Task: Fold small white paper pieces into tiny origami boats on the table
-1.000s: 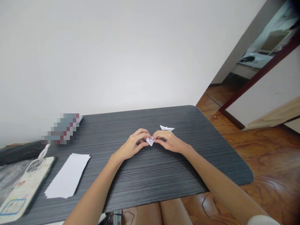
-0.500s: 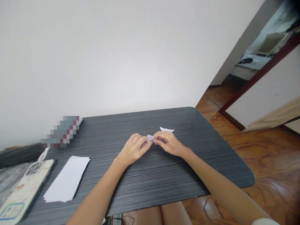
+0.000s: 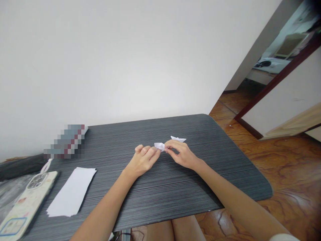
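Between my two hands, a small piece of folded white paper (image 3: 159, 146) is held just above the dark table (image 3: 130, 204). My left hand (image 3: 144, 159) is closed, thumb and index finger pinching the paper's lower left side. From the right, my right hand (image 3: 181, 154) pinches its other end between thumb and fingers, which hide part of it. Just beyond my right hand, a folded paper boat (image 3: 178, 139) with pointed ends rests on the table, partly covered by the hand.
At the left lies a stack of white paper sheets (image 3: 72, 192). Beside it are a phone in a patterned case (image 3: 30, 204), a dark pouch-like item (image 3: 22, 165) and a pixelated object (image 3: 67, 142). A white wall (image 3: 140, 60) rises behind the table.
The folded paper has turned and shows more of its white face, its left point now sticking out. My left fingers have curled in more; my right hand has barely moved.
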A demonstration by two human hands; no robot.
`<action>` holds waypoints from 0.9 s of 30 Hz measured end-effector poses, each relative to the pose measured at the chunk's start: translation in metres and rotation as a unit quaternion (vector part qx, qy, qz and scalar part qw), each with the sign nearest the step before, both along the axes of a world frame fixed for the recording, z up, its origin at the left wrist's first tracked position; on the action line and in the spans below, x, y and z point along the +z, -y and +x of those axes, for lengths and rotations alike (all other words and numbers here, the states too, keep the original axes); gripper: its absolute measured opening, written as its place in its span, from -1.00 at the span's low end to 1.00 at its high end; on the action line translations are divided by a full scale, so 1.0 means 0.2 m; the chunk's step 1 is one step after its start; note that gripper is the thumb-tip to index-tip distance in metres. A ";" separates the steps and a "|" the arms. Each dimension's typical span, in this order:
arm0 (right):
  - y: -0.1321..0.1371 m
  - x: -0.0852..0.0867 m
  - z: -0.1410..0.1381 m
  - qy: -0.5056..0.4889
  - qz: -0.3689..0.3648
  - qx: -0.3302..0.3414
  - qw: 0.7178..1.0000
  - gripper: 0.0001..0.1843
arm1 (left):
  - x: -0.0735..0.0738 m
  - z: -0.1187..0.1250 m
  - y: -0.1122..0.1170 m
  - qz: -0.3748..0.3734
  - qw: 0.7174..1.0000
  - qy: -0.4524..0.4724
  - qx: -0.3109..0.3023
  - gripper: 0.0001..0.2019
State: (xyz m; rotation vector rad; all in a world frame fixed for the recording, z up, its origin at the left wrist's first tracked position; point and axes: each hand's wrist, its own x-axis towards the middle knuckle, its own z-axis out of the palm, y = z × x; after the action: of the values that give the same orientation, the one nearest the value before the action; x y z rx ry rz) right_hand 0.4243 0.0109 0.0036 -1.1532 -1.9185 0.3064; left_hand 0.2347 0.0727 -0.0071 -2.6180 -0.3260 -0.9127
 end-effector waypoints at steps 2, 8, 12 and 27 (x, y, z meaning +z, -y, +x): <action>0.00 0.00 0.00 0.004 0.000 0.002 1.000 -0.88 | 0.00 0.00 -0.01 0.003 1.000 0.003 -0.001 -0.74; 0.00 0.00 0.02 0.043 0.000 0.030 0.999 -0.85 | 0.06 0.00 -0.03 -0.262 0.962 0.079 -0.011 -0.77; 0.01 -0.01 0.03 0.132 0.003 0.060 0.989 -0.79 | 0.11 0.03 -0.03 -0.563 0.813 0.131 -0.067 -0.67; 0.01 -0.04 0.02 0.195 -0.045 0.080 0.976 -0.79 | 0.03 0.08 -0.02 -0.728 0.683 0.039 0.040 -0.76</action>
State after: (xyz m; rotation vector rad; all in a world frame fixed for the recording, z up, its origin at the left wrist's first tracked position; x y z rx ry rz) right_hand 0.4273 0.0091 -0.0039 -1.1854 -2.3704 0.2690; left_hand 0.2500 0.0766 -0.0017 -3.7930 -1.8271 -0.8481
